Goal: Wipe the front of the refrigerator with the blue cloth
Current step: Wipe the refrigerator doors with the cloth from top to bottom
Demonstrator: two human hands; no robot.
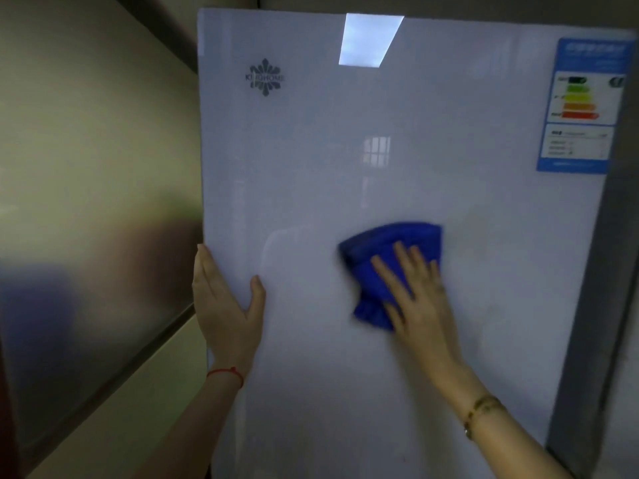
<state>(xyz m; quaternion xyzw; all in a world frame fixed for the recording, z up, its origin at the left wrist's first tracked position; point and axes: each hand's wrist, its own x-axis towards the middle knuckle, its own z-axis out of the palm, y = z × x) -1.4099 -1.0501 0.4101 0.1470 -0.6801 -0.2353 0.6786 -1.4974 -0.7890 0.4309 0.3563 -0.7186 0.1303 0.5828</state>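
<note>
The glossy white refrigerator door (345, 167) fills most of the head view. A crumpled blue cloth (383, 250) is pressed flat against the door a little right of its middle. My right hand (418, 299) lies on the cloth with fingers spread, holding it to the surface. My left hand (224, 299) grips the door's left edge, thumb on the front face, the other fingers wrapped round the side.
A dark snowflake logo (265, 77) sits at the door's upper left, and a blue energy label (584, 105) at its upper right. A shiny metal wall panel (96, 202) stands close on the left. A grey side frame (601, 305) borders the door on the right.
</note>
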